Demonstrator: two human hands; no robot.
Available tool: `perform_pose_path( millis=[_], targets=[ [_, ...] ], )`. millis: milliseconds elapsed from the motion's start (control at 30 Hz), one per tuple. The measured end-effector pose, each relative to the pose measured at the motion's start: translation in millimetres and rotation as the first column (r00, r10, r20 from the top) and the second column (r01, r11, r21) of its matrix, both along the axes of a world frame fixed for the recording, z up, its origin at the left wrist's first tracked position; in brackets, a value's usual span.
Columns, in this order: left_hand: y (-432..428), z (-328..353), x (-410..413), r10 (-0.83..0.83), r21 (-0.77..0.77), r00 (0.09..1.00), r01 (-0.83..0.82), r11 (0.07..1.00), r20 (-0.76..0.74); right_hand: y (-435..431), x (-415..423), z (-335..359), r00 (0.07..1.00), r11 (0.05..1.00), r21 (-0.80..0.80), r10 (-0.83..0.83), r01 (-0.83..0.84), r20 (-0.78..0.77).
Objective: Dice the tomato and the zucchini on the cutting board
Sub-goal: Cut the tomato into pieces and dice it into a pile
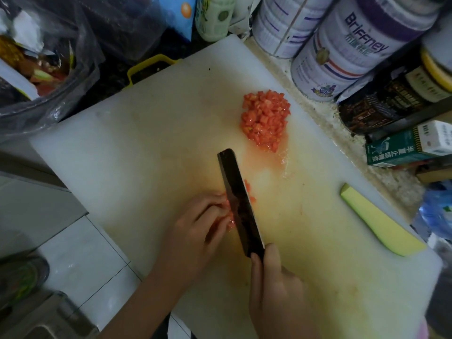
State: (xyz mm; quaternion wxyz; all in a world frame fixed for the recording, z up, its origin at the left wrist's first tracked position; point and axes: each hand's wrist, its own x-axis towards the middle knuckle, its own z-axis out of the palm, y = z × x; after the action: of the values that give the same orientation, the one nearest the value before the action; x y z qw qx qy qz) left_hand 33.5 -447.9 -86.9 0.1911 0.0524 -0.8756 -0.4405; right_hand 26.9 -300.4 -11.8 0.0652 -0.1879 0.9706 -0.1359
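A white cutting board (pixel 127 143) fills the middle of the view, stained with tomato juice. A heap of diced tomato (pixel 265 119) lies toward its far side. My right hand (pixel 276 287) grips the handle of a dark cleaver (pixel 238 199), whose blade stands edge-down on the board. My left hand (pixel 195 228) presses on a small remaining tomato piece (pixel 230 217) just left of the blade; a few red bits lie to the blade's right. A long pale green zucchini strip (pixel 376 218) rests near the board's right edge.
Large tins (pixel 342 52) and small boxes (pixel 411 145) crowd the counter behind and right of the board. A plastic bag with scraps (pixel 41 69) sits at the far left. A yellow-handled object (pixel 151 64) lies behind the board. White tiled floor (pixel 80 250) shows at the lower left.
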Motion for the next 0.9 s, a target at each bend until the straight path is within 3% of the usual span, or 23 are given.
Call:
perform_pose_path(
  millis=[167,300,433,567,633,733,900],
  targets=[
    [0.8,0.9,-0.5,0.021,-0.013,1.0,-0.021,1.0,0.012,-13.3,-11.8,-7.9,0.998,0.998,0.054,-0.026,0.022,0.06],
    [0.8,2.5,-2.5,0.02,-0.022,1.0,-0.019,1.0,0.01,-25.6,-37.0,-13.7,0.989,0.996,-0.07,-0.044,0.055,0.144],
    [0.8,2.2,-0.7,0.024,-0.026,1.0,-0.024,0.999,0.005,-13.6,-16.0,-11.6,0.974,0.994,-0.086,-0.051,0.071,0.22],
    [0.6,2.4,-1.4,0.023,-0.025,1.0,-0.023,0.999,-0.005,-0.3,-15.4,-11.4,0.988,0.997,-0.061,-0.03,0.04,0.15],
    [0.7,2.1,-0.4,0.023,-0.044,1.0,-0.023,0.999,-0.003,-3.3,-25.3,-10.4,0.969,0.982,-0.166,-0.046,0.088,0.242],
    [0.3,2.5,-0.5,0.013,-0.03,1.0,-0.014,0.999,-0.009,-8.3,-35.5,-1.4,0.979,0.937,-0.331,-0.051,0.115,0.196],
    [-2.3,3.6,4.0,0.022,0.015,1.0,-0.022,1.0,-0.01,6.5,-21.7,7.3,0.993,0.939,-0.341,0.009,0.033,0.122]
  ],
)
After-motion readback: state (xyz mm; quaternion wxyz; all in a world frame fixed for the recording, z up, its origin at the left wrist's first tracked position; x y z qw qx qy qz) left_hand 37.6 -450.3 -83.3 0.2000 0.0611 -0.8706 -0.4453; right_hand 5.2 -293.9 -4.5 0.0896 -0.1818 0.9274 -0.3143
